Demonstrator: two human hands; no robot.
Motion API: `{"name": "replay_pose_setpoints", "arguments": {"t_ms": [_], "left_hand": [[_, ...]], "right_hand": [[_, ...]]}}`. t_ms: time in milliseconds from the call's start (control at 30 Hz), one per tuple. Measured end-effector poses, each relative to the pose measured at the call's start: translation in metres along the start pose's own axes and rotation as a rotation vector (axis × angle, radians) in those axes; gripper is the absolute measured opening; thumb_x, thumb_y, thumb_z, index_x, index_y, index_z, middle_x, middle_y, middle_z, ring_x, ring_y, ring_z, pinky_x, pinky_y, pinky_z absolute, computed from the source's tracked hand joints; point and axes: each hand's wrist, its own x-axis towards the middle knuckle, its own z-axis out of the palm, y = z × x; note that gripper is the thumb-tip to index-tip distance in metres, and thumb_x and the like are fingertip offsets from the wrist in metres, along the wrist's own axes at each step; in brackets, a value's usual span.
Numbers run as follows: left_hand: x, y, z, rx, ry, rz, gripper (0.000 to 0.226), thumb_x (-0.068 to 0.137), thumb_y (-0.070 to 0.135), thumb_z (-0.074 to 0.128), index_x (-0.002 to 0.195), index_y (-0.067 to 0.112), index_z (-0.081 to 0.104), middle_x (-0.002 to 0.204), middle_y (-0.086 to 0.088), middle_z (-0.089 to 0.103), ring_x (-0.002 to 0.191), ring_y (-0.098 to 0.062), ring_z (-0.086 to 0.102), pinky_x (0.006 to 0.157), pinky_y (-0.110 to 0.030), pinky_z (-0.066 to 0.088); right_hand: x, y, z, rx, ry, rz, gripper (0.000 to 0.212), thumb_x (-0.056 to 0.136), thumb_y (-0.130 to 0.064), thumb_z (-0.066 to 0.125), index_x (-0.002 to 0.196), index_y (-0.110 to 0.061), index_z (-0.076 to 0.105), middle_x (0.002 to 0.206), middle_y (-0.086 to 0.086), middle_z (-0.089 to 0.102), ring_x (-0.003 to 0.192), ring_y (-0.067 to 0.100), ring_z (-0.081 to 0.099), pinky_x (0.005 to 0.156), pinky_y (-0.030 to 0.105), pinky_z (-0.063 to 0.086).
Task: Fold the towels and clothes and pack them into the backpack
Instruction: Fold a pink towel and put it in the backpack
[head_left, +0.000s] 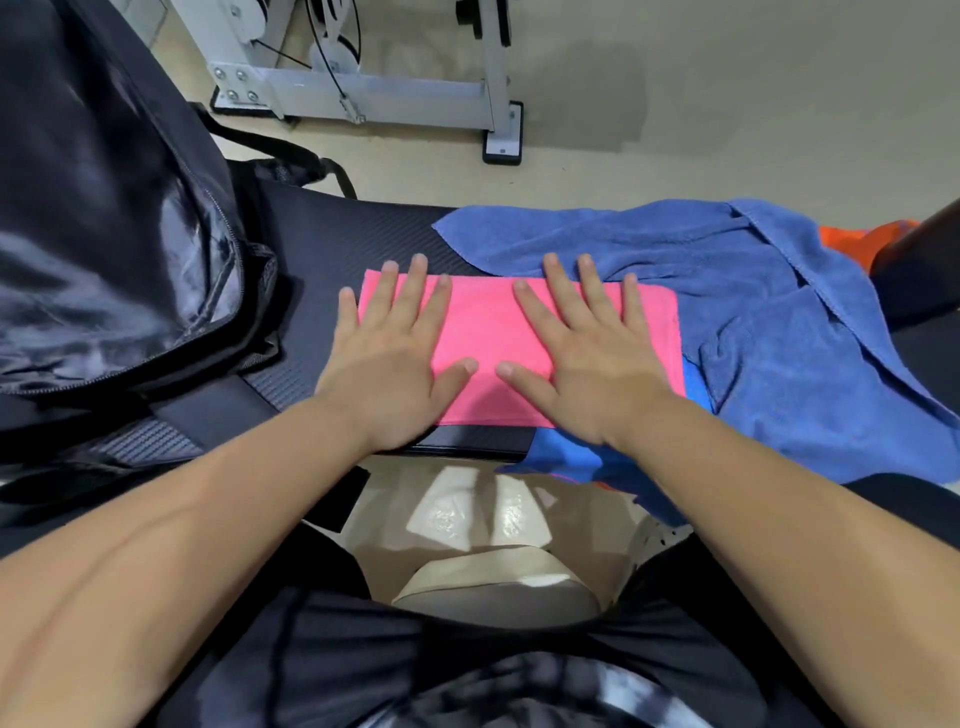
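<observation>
A pink towel (483, 332), folded into a rectangle, lies on the black table (322, 228) near its front edge. My left hand (389, 358) presses flat on the towel's left part, fingers straight and spread. On the right part my right hand (582, 353) lies flat in the same way. A rumpled blue towel (753, 312) spreads to the right, partly under the pink one. A brighter blue cloth (561, 452) hangs over the front edge. The black backpack (104, 208) stands open at the left, showing its shiny lining.
An orange cloth (852, 239) peeks out behind the blue towel at the far right. A grey metal frame (374, 88) with cables stands on the beige floor beyond the table. A dark brown edge (924, 244) rises at the right.
</observation>
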Motion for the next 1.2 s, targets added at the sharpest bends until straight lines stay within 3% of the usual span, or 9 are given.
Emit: {"name": "replay_pose_setpoints", "arguments": {"t_ms": [233,367,500,600,667,733,967,1067,1200], "left_hand": [[-0.003,-0.002,-0.001,-0.056,0.031,0.000,0.096,0.087,0.079,0.014,0.162,0.021,-0.002,0.169,-0.005,-0.014,0.156,-0.028,-0.011,0.123,-0.061,0.002],[-0.006,-0.003,-0.008,-0.259,0.109,-0.130,0.101,0.084,0.075,0.050,0.161,0.028,0.006,0.169,-0.006,-0.015,0.156,-0.027,-0.010,0.121,-0.056,-0.005],[-0.004,-0.017,-0.025,-0.415,0.182,-0.268,0.083,0.082,0.064,0.063,0.153,0.038,0.031,0.166,-0.014,0.019,0.152,-0.032,0.018,0.124,-0.050,0.016],[-0.003,-0.026,-0.036,-0.560,0.250,-0.291,0.070,0.076,0.058,0.067,0.140,0.037,0.047,0.141,-0.004,0.050,0.130,-0.024,0.046,0.113,-0.041,0.036],[-0.004,-0.028,-0.043,-0.615,0.223,-0.315,0.052,0.081,0.046,0.074,0.128,0.036,0.056,0.121,0.000,0.056,0.107,-0.019,0.054,0.098,-0.033,0.042],[-0.007,-0.030,-0.045,-0.557,0.132,-0.302,0.046,0.080,0.041,0.078,0.122,0.035,0.061,0.113,-0.001,0.053,0.102,-0.018,0.054,0.091,-0.028,0.040],[-0.010,-0.034,-0.053,-0.429,0.003,-0.274,0.079,0.070,0.045,0.086,0.139,0.034,0.049,0.104,0.007,0.057,0.104,-0.024,0.059,0.087,-0.032,0.045],[-0.006,-0.034,-0.053,-0.707,-0.025,-0.342,0.078,0.063,0.041,0.090,0.133,0.038,0.054,0.110,0.008,0.062,0.099,-0.020,0.062,0.092,-0.035,0.051],[-0.003,-0.037,-0.054,-1.085,-0.004,-0.450,0.057,0.070,0.017,0.090,0.118,0.029,0.063,0.090,-0.001,0.065,0.077,-0.020,0.065,0.071,-0.035,0.058]], "right_hand": [[-0.012,0.021,-0.001,0.010,0.029,0.074,0.097,0.085,-0.089,0.013,0.161,-0.031,-0.004,0.168,0.002,-0.017,0.154,0.028,-0.018,0.121,0.059,-0.008],[-0.014,0.022,-0.001,0.024,0.045,0.076,0.099,0.084,-0.089,0.013,0.161,-0.030,-0.003,0.168,0.002,-0.014,0.154,0.028,-0.016,0.122,0.059,-0.007],[-0.014,0.015,-0.011,0.006,0.068,0.080,0.095,0.086,-0.087,0.013,0.161,-0.030,-0.002,0.169,0.005,-0.011,0.154,0.031,-0.015,0.121,0.062,-0.007],[-0.010,-0.007,-0.022,0.020,0.084,0.089,0.092,0.088,-0.083,0.014,0.160,-0.028,-0.001,0.168,0.006,-0.013,0.153,0.033,-0.017,0.120,0.063,-0.008],[-0.005,-0.024,-0.022,0.054,0.104,0.059,0.090,0.089,-0.081,0.015,0.161,-0.027,0.001,0.169,0.006,-0.012,0.154,0.033,-0.015,0.120,0.063,-0.008],[0.000,-0.035,-0.014,0.072,0.096,0.060,0.090,0.091,-0.079,0.015,0.161,-0.026,0.001,0.169,0.005,-0.010,0.154,0.032,-0.014,0.120,0.062,-0.007],[0.003,-0.038,0.004,0.060,0.035,0.102,0.090,0.090,-0.081,0.009,0.161,-0.027,-0.006,0.168,0.001,-0.018,0.152,0.029,-0.023,0.120,0.062,-0.009],[0.003,-0.039,0.002,0.052,0.027,0.111,0.091,0.090,-0.081,0.008,0.161,-0.026,-0.006,0.167,0.002,-0.018,0.152,0.029,-0.024,0.120,0.062,-0.009],[0.002,-0.038,0.002,0.053,0.024,0.115,0.092,0.090,-0.082,0.007,0.161,-0.025,-0.007,0.167,0.001,-0.019,0.152,0.029,-0.024,0.120,0.062,-0.010]]}}
